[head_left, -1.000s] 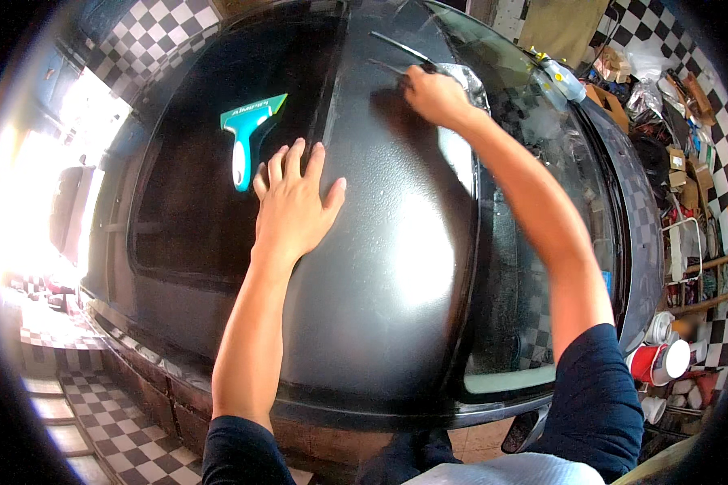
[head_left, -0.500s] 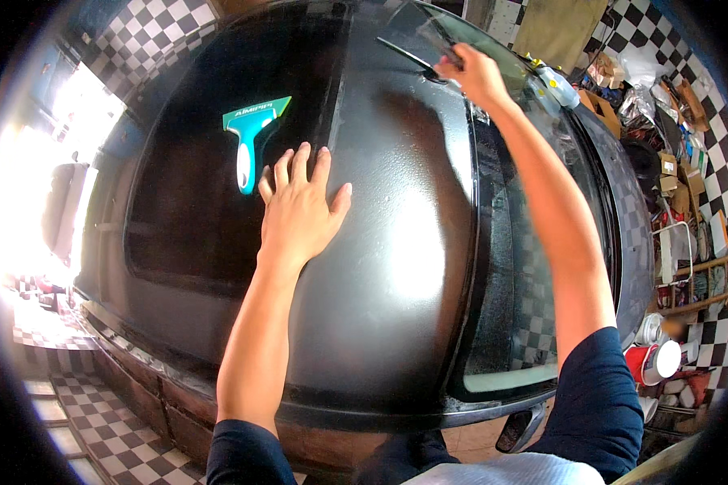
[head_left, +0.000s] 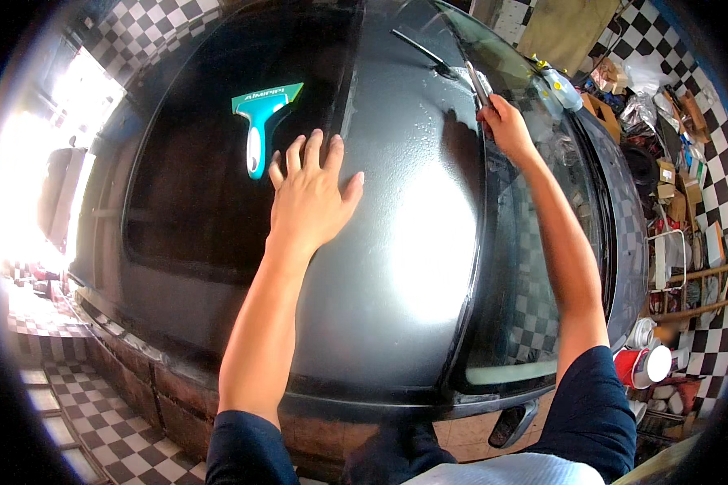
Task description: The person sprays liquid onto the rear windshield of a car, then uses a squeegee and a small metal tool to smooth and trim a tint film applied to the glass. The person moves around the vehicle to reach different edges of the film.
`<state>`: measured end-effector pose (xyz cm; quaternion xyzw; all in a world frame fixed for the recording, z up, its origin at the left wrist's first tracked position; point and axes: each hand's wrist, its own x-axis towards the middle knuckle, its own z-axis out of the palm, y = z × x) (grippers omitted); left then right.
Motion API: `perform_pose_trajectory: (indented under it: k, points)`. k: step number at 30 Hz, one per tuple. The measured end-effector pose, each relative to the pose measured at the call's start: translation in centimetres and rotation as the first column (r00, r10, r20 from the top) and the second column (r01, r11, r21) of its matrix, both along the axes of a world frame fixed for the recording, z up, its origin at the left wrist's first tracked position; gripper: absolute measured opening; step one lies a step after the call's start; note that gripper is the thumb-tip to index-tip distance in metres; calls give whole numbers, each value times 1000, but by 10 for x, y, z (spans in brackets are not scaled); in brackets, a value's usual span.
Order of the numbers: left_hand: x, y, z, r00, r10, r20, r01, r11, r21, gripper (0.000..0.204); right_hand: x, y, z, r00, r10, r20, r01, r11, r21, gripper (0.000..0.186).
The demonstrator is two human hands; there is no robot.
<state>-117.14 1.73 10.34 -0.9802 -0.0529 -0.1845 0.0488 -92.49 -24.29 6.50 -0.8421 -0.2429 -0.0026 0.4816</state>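
My left hand [head_left: 311,190] lies palm down with fingers spread on the car roof [head_left: 372,323], across the border between a glossy black panel [head_left: 178,202] and grey paintwork. Beyond its fingertips, a teal scraper [head_left: 259,129] with a white grip inset and green blade lies on the black panel. My right hand [head_left: 501,125] is closed on a slender dark tool [head_left: 476,81], held at the roof's edge beside the windshield [head_left: 518,323]; its exact kind is unclear. Left of the tool stands a black roof antenna [head_left: 419,50]. Droplets show on the grey paint.
A pale blue spray bottle [head_left: 562,89] sits beyond the windshield. Boxes [head_left: 667,174], plastic bags [head_left: 639,113], a metal rack [head_left: 667,259] and a red-and-white bucket [head_left: 643,364] crowd the right. A side mirror [head_left: 510,424] juts out below. Checkered floor [head_left: 121,420] shows lower left.
My right hand, with the tool, has moved rightward, rising beside the antenna and then coming down along the windshield edge. My left hand stays spread on the roof, slightly shifted in view.
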Motion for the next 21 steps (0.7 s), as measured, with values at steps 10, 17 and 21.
perform_pose_trajectory:
  k: [10,17,21]
  points:
    - [0,0,1,999,11,-30,-10,1000,18,53,-6,21,8,918,-186,350,271,939,-211,31]
    - [3,-4,7,998,12,-56,-12,1000,5,54,12,25,-6,902,-102,420,247,919,-307,27]
    - [1,-3,9,997,22,-76,-22,1000,12,55,3,34,-3,901,-80,425,227,924,-307,22]
